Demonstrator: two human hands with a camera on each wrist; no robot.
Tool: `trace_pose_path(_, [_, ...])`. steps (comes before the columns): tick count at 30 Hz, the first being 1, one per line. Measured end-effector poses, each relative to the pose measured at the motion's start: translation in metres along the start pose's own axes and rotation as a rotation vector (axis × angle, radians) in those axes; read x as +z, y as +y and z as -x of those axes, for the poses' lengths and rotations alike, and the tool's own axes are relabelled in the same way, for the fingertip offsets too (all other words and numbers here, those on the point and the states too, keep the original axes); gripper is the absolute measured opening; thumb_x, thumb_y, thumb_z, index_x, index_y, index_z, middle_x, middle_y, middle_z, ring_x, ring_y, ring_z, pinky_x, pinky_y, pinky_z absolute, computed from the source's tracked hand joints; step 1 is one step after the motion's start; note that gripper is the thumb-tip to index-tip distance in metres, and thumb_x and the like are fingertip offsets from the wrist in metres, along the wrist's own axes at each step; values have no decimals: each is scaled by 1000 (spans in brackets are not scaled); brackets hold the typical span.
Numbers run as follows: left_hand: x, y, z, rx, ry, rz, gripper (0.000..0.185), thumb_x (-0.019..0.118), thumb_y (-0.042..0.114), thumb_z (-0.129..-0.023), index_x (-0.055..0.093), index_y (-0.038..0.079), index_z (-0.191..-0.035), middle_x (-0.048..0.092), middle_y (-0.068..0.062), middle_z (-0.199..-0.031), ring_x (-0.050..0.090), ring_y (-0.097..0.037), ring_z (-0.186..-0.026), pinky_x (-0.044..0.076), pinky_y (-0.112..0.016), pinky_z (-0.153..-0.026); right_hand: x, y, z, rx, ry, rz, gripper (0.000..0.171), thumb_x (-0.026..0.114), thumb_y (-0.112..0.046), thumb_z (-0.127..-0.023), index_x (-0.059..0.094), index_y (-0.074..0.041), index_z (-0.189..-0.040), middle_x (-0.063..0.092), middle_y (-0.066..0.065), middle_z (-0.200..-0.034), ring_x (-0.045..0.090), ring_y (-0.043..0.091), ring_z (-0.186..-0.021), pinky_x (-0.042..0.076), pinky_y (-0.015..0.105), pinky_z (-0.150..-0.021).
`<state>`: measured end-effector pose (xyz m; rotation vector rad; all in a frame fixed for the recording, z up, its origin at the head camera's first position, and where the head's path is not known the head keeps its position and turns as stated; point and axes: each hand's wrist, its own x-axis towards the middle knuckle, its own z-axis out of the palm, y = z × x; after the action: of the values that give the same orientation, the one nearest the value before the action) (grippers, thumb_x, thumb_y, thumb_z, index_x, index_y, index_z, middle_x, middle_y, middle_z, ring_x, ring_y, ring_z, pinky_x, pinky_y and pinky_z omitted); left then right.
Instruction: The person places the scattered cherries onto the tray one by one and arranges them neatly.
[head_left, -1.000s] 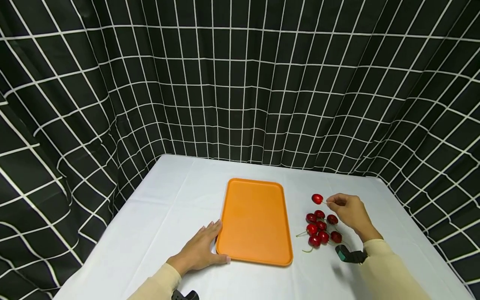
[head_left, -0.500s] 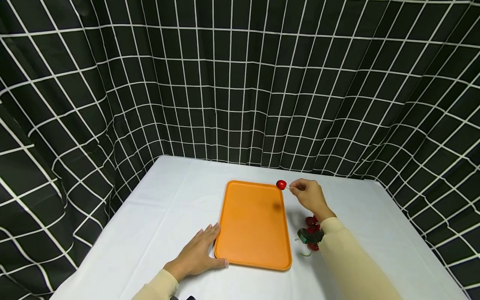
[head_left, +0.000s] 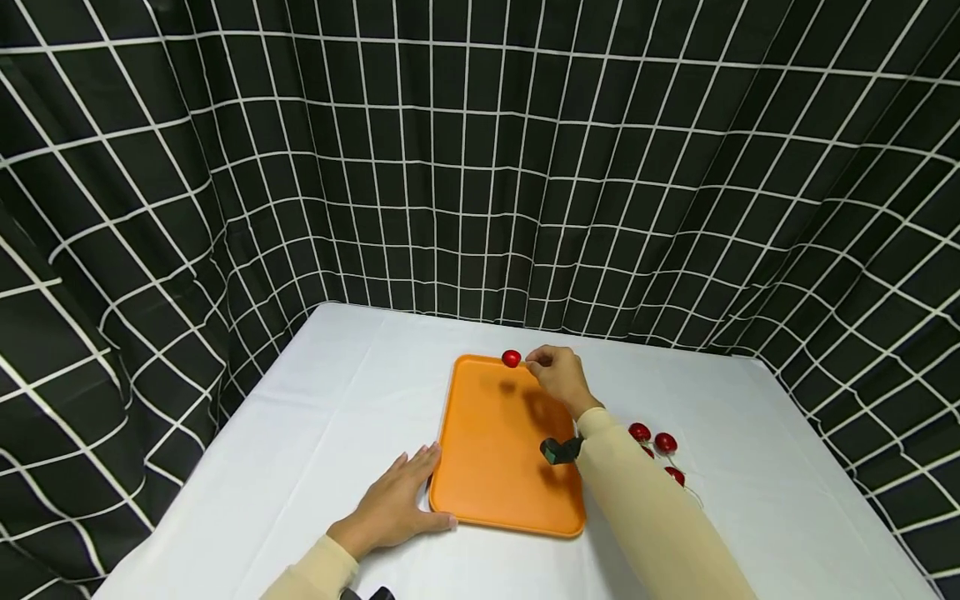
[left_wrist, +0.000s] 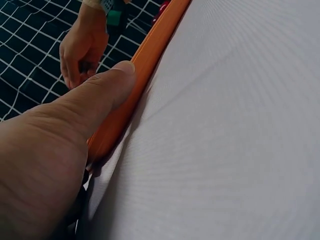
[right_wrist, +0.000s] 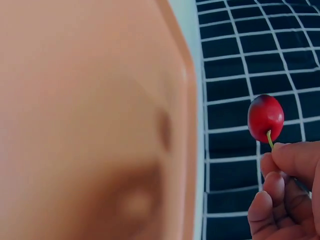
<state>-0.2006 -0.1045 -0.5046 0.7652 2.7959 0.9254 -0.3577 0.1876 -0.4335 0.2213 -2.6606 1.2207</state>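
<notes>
A red cherry (head_left: 512, 358) hangs above the far edge of the orange tray (head_left: 502, 450), its shadow falling on the tray. My right hand (head_left: 558, 375) pinches the cherry's stem between thumb and forefinger. In the right wrist view the cherry (right_wrist: 265, 118) and its green stem show clearly, with the right hand (right_wrist: 292, 185) beside it. My left hand (head_left: 397, 500) lies at the tray's near left corner, fingers straight along the side and thumb at the front edge. The left wrist view shows the left thumb (left_wrist: 100, 95) against the tray's rim (left_wrist: 145, 60).
More cherries (head_left: 665, 443) lie on the white tablecloth (head_left: 360, 400) right of the tray, partly hidden by the right sleeve (head_left: 652, 508). A black curtain (head_left: 480, 167) with a white grid stands behind and at both sides of the table.
My right hand has carried the cherry by its stem leftward, from above the cherry pile to over the tray's far edge. The left hand has stayed at the tray's corner.
</notes>
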Motion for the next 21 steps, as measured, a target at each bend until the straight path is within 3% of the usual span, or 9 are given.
trace_pose_path(8, [-1, 1, 1, -25, -4, 49, 109, 64, 69, -74, 28, -1, -149, 20, -12, -156, 18, -30, -142, 12, -54, -114, 28, -5, -11, 0, -29, 12, 4, 68, -9, -90, 72, -8, -88, 66, 1, -79, 57, 20, -75, 51, 31, -68])
trace_pose_path(21, [1, 0, 0, -20, 21, 21, 110, 62, 73, -73, 30, 1, -150, 24, -10, -156, 21, -25, -142, 12, -46, -116, 64, -14, -28, 58, -117, 82, 5, 70, -9, -88, 74, -6, -87, 65, -1, -75, 55, 18, -71, 49, 28, -64])
